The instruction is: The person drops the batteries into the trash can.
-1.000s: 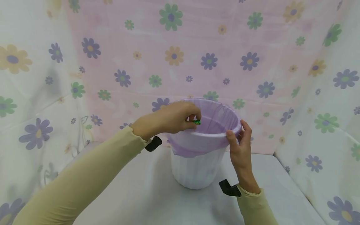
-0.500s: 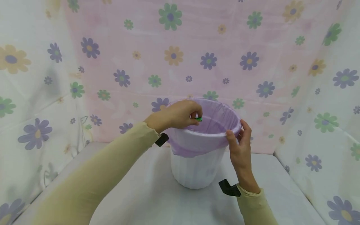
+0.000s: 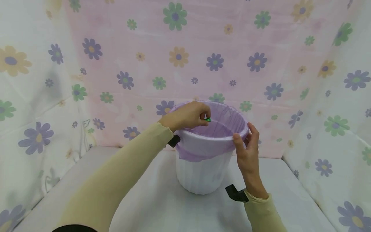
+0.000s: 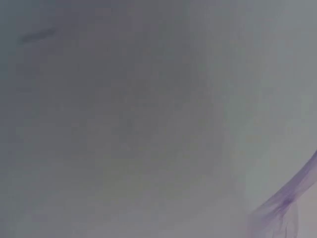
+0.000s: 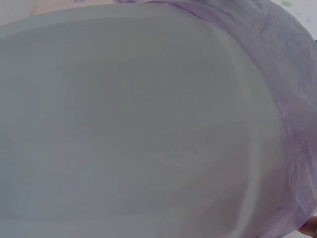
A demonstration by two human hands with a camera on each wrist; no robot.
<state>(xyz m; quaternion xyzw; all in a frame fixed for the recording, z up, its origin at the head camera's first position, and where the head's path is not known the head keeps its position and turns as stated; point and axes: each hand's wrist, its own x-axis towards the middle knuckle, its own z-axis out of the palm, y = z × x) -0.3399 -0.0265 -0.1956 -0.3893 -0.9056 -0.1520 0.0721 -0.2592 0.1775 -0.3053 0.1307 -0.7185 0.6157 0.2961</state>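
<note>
In the head view, a white bin (image 3: 203, 178) stands upright, its mouth lined with a purple plastic bag (image 3: 200, 149) folded down over the rim. My left hand (image 3: 189, 115) is over the opening, pinching a small shiny green thing (image 3: 207, 120) between thumb and fingers; most of that thing is hidden. At the right side, my right hand (image 3: 250, 154) grips the lined rim, thumb on the near face. The bin's pale side (image 5: 148, 124) fills the right wrist view, with a bit of fingertip (image 5: 309, 228) at lower right. Purple liner (image 4: 287, 201) shows at the left wrist view's lower right corner.
The bin rests on a white-covered table (image 3: 150, 193). Behind it hangs a pink flowered curtain (image 3: 156, 38), with white flowered curtains (image 3: 347, 103) at both sides. A black wrist mount (image 3: 236, 193) sticks out from the right sleeve.
My left hand has moved right and slightly away from me, carrying the green thing farther over the bin's opening. The right hand and the bin stay in place.
</note>
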